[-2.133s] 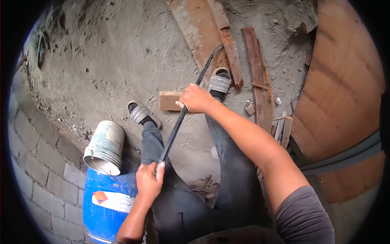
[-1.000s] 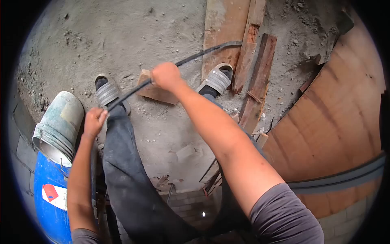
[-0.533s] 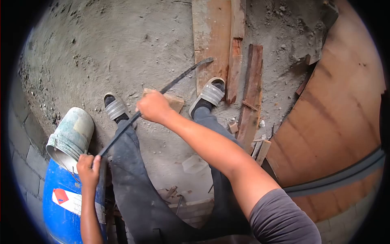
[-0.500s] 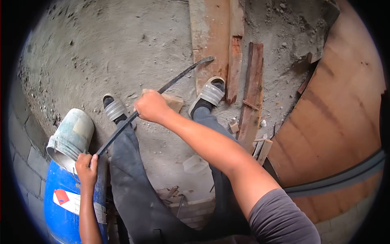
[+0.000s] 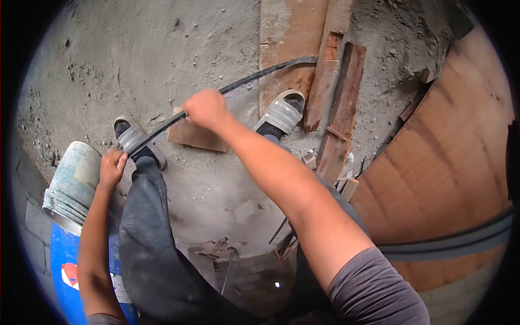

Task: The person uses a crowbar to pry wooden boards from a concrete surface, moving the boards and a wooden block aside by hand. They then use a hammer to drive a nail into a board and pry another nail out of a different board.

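A long dark crowbar (image 5: pixel 249 79) runs slantwise across the ground in front of me. My left hand (image 5: pixel 112 168) is closed around its near, lower-left end, just above the slippered left foot (image 5: pixel 131 140). Farther up, my right hand (image 5: pixel 206 110) grips it near the middle, over a short wood block (image 5: pixel 196 134) on the ground. The bar's curved far tip lies over a flat wooden board (image 5: pixel 287 40) and reaches the edge of a narrow plank (image 5: pixel 323 86) with a reddish broken patch. My right foot (image 5: pixel 283 114) rests beside the board.
At the left, a stained pail (image 5: pixel 77 168) lies on its side by a blue drum (image 5: pixel 65 254). A dark timber (image 5: pixel 342 108) lies right of the narrow plank. A large plywood sheet (image 5: pixel 433 173) fills the right. Rubble and sticks lie between my legs.
Both hands have moved the crowbar: my left hand went up and forward, and the far tip slid right across the board to the narrow plank. My view has also shifted.
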The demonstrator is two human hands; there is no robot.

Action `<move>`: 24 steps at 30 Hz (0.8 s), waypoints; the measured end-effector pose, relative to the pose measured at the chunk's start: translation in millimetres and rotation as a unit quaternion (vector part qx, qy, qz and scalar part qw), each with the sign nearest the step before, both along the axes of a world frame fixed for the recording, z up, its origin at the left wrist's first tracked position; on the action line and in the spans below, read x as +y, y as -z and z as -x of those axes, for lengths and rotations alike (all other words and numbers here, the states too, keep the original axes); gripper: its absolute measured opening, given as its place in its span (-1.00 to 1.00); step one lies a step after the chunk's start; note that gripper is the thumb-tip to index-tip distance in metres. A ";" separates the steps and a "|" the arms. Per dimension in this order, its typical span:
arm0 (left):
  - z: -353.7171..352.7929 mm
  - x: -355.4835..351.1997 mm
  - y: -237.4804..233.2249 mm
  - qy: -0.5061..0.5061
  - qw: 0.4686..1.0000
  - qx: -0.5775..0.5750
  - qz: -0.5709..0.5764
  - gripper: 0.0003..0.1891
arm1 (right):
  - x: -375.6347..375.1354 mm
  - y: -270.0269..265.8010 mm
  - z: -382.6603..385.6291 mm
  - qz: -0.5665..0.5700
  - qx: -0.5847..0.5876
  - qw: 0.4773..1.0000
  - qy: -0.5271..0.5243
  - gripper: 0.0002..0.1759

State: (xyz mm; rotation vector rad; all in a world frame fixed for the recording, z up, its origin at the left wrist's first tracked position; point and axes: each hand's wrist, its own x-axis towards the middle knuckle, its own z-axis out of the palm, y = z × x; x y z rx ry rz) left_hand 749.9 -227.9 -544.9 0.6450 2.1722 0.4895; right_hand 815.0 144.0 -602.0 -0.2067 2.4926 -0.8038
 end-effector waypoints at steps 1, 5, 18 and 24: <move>5.4 -3.3 9.9 0.011 1.000 -0.003 -0.003 -0.73 | -2.0 2.0 6.1 -0.009 -0.029 1.000 -0.004 -0.90; 6.6 0.5 15.6 -0.022 1.000 0.003 -0.021 -0.70 | -6.4 1.2 11.4 -0.040 -0.063 0.997 -0.016 -0.87; 5.4 103.2 -207.7 -0.079 0.997 0.010 -0.009 -0.59 | 35.4 -112.6 8.6 -0.038 -0.031 0.999 0.002 -0.88; 5.3 90.3 -174.8 -0.061 0.998 -0.012 0.028 -0.61 | 27.5 -90.5 -0.2 -0.019 -0.052 0.998 0.043 -0.87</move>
